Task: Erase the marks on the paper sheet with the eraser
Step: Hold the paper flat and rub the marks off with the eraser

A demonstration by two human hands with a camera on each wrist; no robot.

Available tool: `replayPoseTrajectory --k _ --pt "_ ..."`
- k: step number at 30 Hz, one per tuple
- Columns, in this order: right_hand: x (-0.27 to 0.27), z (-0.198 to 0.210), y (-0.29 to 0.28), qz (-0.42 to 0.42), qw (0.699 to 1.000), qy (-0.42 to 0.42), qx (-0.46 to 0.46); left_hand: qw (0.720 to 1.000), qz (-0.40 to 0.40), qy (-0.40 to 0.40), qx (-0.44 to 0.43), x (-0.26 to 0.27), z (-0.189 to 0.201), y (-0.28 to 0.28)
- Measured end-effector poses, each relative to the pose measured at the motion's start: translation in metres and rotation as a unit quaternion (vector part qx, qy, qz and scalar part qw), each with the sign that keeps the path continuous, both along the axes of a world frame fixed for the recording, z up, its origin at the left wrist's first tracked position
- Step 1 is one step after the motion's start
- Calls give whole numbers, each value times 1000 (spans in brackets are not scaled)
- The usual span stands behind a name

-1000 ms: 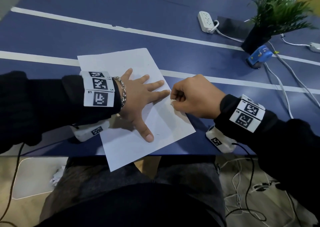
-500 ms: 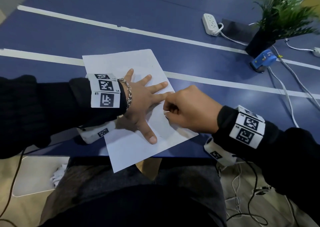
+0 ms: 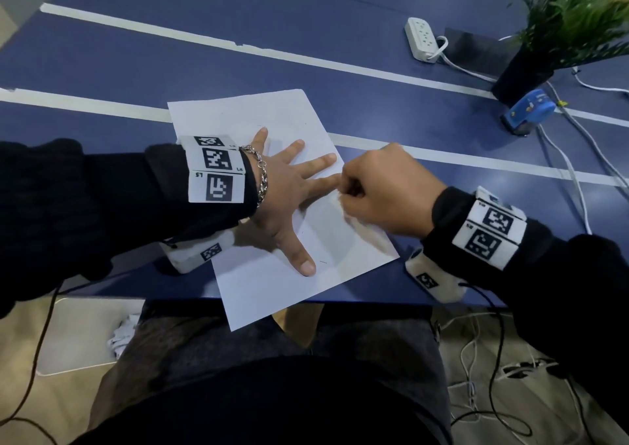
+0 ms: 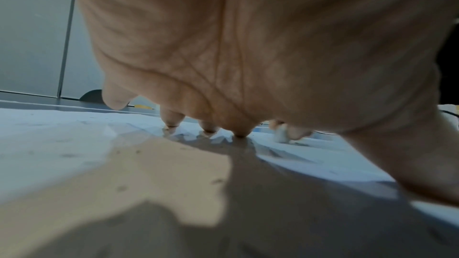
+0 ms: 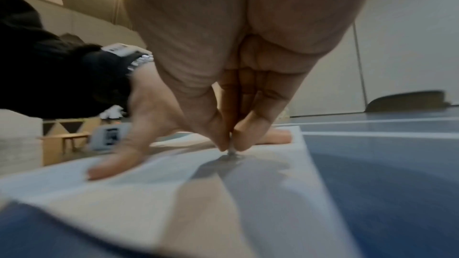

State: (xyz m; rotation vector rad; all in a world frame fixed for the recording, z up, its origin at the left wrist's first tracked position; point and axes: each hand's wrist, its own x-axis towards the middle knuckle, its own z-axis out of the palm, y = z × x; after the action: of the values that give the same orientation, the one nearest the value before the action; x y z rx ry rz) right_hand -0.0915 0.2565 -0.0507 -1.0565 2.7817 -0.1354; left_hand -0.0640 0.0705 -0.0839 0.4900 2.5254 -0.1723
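A white paper sheet [image 3: 252,121] lies at an angle on the blue table, its near corner hanging over the front edge. My left hand [image 3: 289,189] lies flat on it with fingers spread, pressing it down. My right hand [image 3: 381,193] is curled into a fist at the sheet's right edge, beside the left fingertips. In the right wrist view its thumb and fingers pinch a small white eraser [image 5: 232,151] whose tip touches the paper [image 5: 273,183]. Short dark marks [image 3: 322,262] show near the left thumb. The left wrist view shows the left fingertips [image 4: 171,123] on the paper and the eraser [image 4: 282,135] beyond.
A white power strip [image 3: 422,38], a black potted plant [image 3: 531,70], a blue tape dispenser [image 3: 527,111] and white cables [image 3: 575,179] sit at the table's far right. White tape lines [image 3: 238,48] cross the blue table. Cables lie on the floor below.
My right hand with the eraser has shifted left along the sheet's right edge, closer to the left fingertips. The left hand stays spread on the paper.
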Motion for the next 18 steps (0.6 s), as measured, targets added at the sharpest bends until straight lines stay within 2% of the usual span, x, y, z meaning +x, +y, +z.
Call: replayPoseTrajectory --k 3,7,9,12,16,18 --pt "19 -1 -2 54 997 -45 8 1000 1 2 -5 0 -1 1" --pt "3 0 3 2 1000 -8 -9 1000 -3 -3 -4 -1 0 1" --pt "13 -1 0 38 999 -5 -7 1000 -4 0 -7 -1 0 2" --pt "34 2 -2 97 994 -57 2 1000 -2 9 -18 3 0 3" --pt "8 1 2 20 1000 -9 -8 1000 -3 7 -10 0 0 2" --pt "13 -2 1 33 999 1 -8 1000 -3 3 -9 1 0 1"
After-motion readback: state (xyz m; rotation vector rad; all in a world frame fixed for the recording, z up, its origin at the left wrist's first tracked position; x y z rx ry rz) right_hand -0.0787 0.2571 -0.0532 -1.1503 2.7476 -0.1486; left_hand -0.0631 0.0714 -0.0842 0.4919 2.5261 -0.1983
